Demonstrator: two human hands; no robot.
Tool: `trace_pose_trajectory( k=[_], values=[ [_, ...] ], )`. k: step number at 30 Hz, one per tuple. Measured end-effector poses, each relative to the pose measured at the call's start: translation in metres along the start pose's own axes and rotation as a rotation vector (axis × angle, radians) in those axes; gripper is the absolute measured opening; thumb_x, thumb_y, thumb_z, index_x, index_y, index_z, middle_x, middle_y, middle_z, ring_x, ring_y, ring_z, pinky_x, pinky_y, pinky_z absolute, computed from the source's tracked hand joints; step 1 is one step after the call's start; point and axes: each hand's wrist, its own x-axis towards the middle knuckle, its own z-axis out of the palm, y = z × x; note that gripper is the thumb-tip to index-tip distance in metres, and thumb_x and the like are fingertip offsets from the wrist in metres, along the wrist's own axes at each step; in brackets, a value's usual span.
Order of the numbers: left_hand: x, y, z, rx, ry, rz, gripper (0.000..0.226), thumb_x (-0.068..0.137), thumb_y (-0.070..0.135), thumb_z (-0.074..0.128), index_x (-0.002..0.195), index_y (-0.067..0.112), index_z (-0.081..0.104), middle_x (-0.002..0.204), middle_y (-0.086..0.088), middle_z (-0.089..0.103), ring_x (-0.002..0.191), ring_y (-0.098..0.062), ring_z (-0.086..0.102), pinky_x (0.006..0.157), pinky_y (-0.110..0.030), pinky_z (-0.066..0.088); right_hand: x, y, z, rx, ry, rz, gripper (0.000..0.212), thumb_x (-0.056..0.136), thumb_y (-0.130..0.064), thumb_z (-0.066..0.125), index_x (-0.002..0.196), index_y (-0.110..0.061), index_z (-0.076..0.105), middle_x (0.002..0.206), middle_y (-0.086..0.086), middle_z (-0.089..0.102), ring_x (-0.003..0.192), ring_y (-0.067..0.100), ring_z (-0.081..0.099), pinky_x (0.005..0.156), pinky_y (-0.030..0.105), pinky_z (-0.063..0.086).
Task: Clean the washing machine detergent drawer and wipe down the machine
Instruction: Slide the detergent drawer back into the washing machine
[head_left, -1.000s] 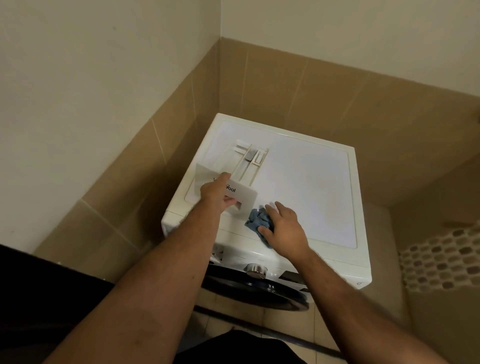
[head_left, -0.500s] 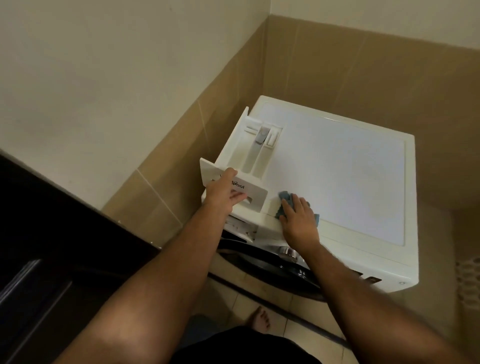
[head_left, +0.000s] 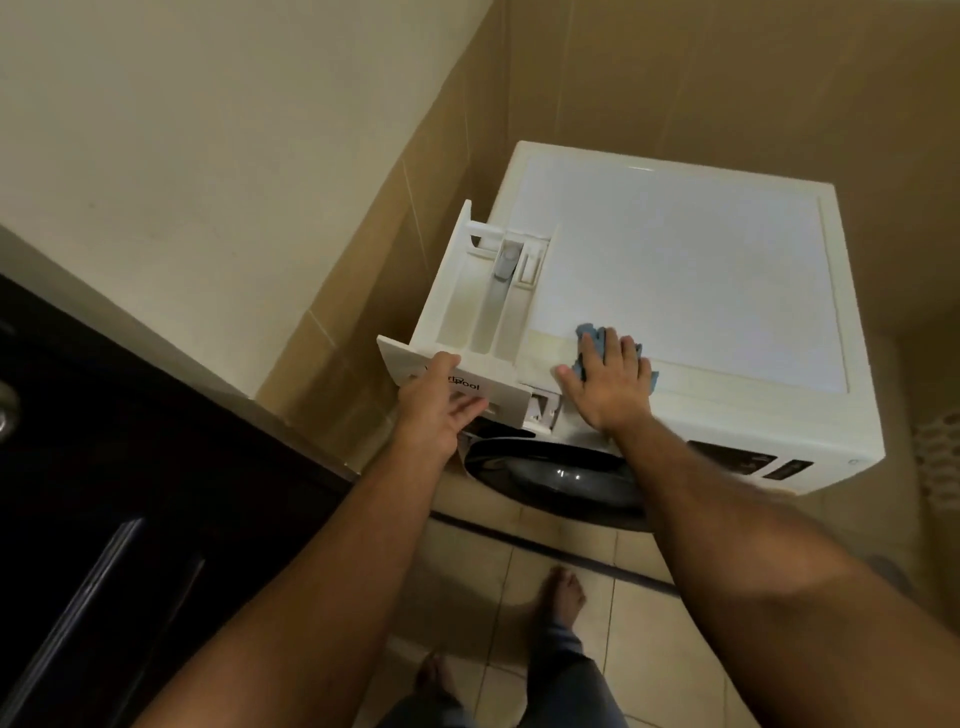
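Note:
A white front-loading washing machine (head_left: 675, 270) stands in a tiled corner. Its white detergent drawer (head_left: 483, 306) sits out of its slot at the machine's front left, its compartments facing up. My left hand (head_left: 436, 410) grips the drawer's front panel, thumb on top and fingers curled under the handle recess. A blue cloth (head_left: 597, 338) lies on the front edge of the machine's top. My right hand (head_left: 608, 379) presses flat on the cloth with straight fingers. The empty drawer slot (head_left: 543, 410) shows between my hands.
A dark wooden door (head_left: 104, 493) with a metal knob (head_left: 5, 410) is at the left. Tiled walls close in behind and left of the machine. The dark round machine door (head_left: 561, 478) faces me. My bare feet (head_left: 563, 592) stand on the tiled floor below.
The drawer has come further out toward me in my left hand. My right hand has flattened on the cloth at the top's front edge. My view has dropped down and left.

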Motion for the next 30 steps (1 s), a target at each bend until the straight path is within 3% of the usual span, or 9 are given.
trace_pose_trajectory(
  k=[3,7,10,15,21,26,30],
  values=[
    [-0.004,-0.007,-0.023,0.02,-0.003,-0.015,0.048,0.087,0.013,0.065,0.13,0.008,0.043,0.109,-0.017,0.059,0.1,-0.032,0.063,0.083,-0.045,0.058,0.002,-0.004,0.005,-0.028,0.037,0.034,0.065,0.1,-0.058,0.02,0.155,-0.028,0.008,0.164,0.008,0.001,0.149,0.033,0.0,0.119,0.053,0.005],
    [-0.005,-0.026,-0.053,0.012,0.007,-0.026,0.053,0.086,0.016,0.067,0.133,0.011,0.043,0.115,-0.017,0.061,0.099,-0.031,0.066,0.076,-0.043,0.06,0.003,-0.006,0.014,-0.023,0.153,0.09,0.058,0.102,-0.046,0.026,0.154,-0.022,0.017,0.162,0.011,0.01,0.147,0.035,0.007,0.117,0.055,0.013],
    [-0.006,-0.044,-0.075,-0.026,0.012,-0.044,0.055,0.084,0.018,0.07,0.133,0.014,0.046,0.117,-0.014,0.063,0.1,-0.031,0.067,0.077,-0.043,0.06,0.004,-0.014,0.017,-0.023,0.193,0.191,0.062,0.101,-0.05,0.024,0.155,-0.023,0.011,0.163,0.01,0.004,0.147,0.036,0.004,0.115,0.059,0.01],
    [-0.015,-0.068,-0.092,-0.059,0.042,-0.081,0.039,0.085,0.014,0.067,0.122,0.012,0.055,0.117,-0.013,0.062,0.099,-0.031,0.067,0.08,-0.043,0.059,0.003,-0.015,0.021,-0.057,0.172,0.222,0.065,0.1,-0.056,0.018,0.156,-0.025,0.002,0.164,0.006,-0.005,0.149,0.034,-0.004,0.114,0.063,0.005],
    [-0.024,-0.087,-0.101,-0.082,0.052,-0.099,0.039,0.085,0.009,0.066,0.122,0.008,0.054,0.113,-0.013,0.061,0.096,-0.03,0.067,0.078,-0.04,0.06,0.006,-0.011,0.019,-0.027,0.169,0.198,0.064,0.103,-0.043,0.025,0.156,-0.014,0.003,0.164,0.008,0.0,0.15,0.031,-0.002,0.119,0.054,0.008],
    [-0.037,-0.104,-0.11,-0.124,0.047,-0.083,0.037,0.085,0.005,0.064,0.121,0.007,0.054,0.113,-0.014,0.061,0.099,-0.03,0.066,0.084,-0.045,0.058,0.01,-0.01,0.017,-0.005,0.14,0.189,0.064,0.103,-0.042,0.027,0.156,-0.014,0.006,0.164,0.006,0.001,0.15,0.029,-0.002,0.12,0.05,0.006],
    [-0.045,-0.12,-0.121,-0.142,0.031,-0.086,0.039,0.085,0.005,0.064,0.123,0.007,0.053,0.117,-0.015,0.061,0.1,-0.03,0.067,0.079,-0.041,0.06,0.01,-0.006,0.016,0.01,0.132,0.185,0.063,0.102,-0.043,0.028,0.155,-0.014,0.009,0.164,0.005,0.004,0.15,0.028,-0.001,0.12,0.05,0.007]
  ],
)
